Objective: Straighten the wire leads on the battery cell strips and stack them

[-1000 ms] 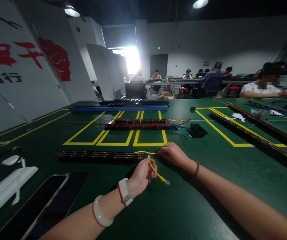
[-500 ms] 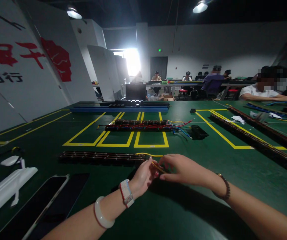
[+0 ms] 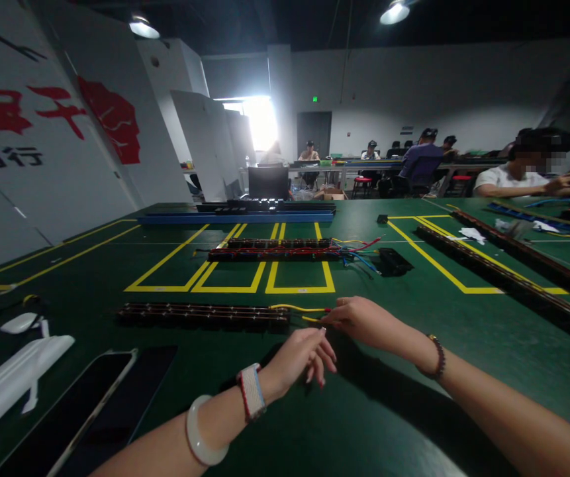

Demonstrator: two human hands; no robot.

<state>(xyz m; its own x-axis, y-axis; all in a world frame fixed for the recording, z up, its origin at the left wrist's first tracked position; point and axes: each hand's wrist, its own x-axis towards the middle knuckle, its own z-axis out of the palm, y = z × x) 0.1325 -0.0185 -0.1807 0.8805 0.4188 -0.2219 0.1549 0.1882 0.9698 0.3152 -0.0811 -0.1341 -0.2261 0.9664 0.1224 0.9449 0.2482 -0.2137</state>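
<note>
Just right of a long black module strip [image 3: 205, 315] with metal contacts along its top, my right hand [image 3: 364, 323] has its fingers closed on a yellow wire [image 3: 311, 319]. A second length of yellow wire [image 3: 297, 307] runs from the strip's right end to the same fingertips; whether both are one wire I cannot tell. The wire's ring terminal is hidden. My left hand [image 3: 297, 361] hovers just below and left of the right one. Its fingers are loosely apart and hold nothing.
Beyond the strip, another black strip [image 3: 275, 254] carries red and blue wires beside a black box [image 3: 394, 262]. Black-and-blue rails [image 3: 245, 215] lie at the far edge. A white object [image 3: 16, 384] and dark flat panels [image 3: 110, 404] lie front left. Long strips [image 3: 493, 271] and a co-worker [image 3: 518, 175] are right.
My left hand has let go of the yellow wire and shifted slightly right and down, its fingers spreading. My right hand came down towards it, then took the wire and moved up a little.
</note>
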